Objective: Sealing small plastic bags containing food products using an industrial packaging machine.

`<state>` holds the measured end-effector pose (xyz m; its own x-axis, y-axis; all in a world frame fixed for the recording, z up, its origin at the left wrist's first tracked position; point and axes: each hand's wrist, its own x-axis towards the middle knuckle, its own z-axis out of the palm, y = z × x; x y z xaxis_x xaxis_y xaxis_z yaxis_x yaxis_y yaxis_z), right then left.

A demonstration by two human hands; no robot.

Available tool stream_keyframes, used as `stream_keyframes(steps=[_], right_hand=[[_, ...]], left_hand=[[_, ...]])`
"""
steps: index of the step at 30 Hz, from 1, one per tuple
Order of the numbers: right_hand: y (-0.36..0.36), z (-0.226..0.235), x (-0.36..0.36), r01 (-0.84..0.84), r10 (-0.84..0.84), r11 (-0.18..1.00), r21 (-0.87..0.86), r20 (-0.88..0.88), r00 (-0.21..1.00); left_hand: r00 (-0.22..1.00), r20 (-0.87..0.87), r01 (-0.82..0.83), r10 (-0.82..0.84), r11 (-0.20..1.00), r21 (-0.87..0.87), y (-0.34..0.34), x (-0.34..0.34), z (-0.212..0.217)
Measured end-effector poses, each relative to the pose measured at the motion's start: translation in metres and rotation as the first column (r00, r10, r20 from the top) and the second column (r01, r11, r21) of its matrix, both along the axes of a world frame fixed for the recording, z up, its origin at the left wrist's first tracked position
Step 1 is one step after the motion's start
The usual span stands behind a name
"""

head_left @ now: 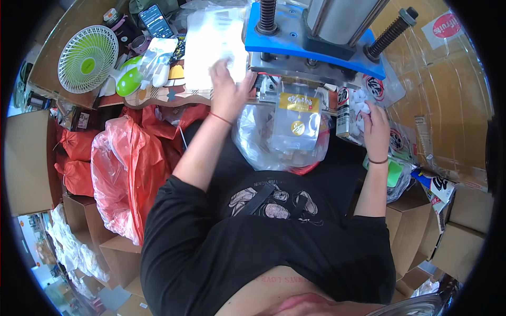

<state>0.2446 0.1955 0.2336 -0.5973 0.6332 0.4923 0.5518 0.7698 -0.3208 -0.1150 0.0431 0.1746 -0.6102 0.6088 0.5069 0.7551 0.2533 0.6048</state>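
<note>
My left hand [227, 89] is over the near right part of a stack of clear plastic sheets or bags [203, 58], bright with glare. Its fingers are apart, slightly blurred, and nothing shows between them. A clear plastic bag with a gold label [298, 117] hangs over the bench edge in front of the press [316, 42]. My right hand [376, 126] has its curled fingertips among small white pieces [360, 100] in an open carton [343, 113]. Whatever those fingertips pinch is hidden.
A green and white fan [87, 64] and a phone [156, 21] are at the back left. Red plastic bags [129, 174] hang at the left. Below the press is a clear bag liner [253, 137]. Cardboard [432, 89] walls the right side, with boxes [411, 226] lower down.
</note>
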Motion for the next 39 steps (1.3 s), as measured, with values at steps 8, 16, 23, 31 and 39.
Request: stream_keyframes(steps=[8,16,23,31,39], right_hand=[[-0.014,0.006,-0.008,-0.079,-0.072,0.9,-0.429,-0.325,0.943],[-0.051,0.064,-0.063,-0.507,0.539,0.819,-0.268,0.055,0.841],[-0.03,0.073,-0.069,-0.592,0.629,0.777,-0.213,0.224,0.744],[-0.024,0.076,-0.069,-0.611,0.674,0.738,-0.287,0.285,0.681],[-0.016,0.086,-0.061,-0.497,0.778,0.605,-0.622,0.33,0.534]], left_hand=[[0.93,0.051,0.367,-0.363,0.913,-0.178,-0.063,-0.014,-0.005],[0.698,0.547,0.652,-0.462,0.726,-0.219,-0.061,0.057,0.039],[0.255,0.846,0.775,-0.469,0.622,0.112,-0.056,0.091,0.024],[0.034,0.893,0.833,-0.448,0.506,0.223,-0.049,0.103,0.019],[-0.289,0.903,0.803,-0.318,0.433,0.409,-0.044,0.122,0.019]])
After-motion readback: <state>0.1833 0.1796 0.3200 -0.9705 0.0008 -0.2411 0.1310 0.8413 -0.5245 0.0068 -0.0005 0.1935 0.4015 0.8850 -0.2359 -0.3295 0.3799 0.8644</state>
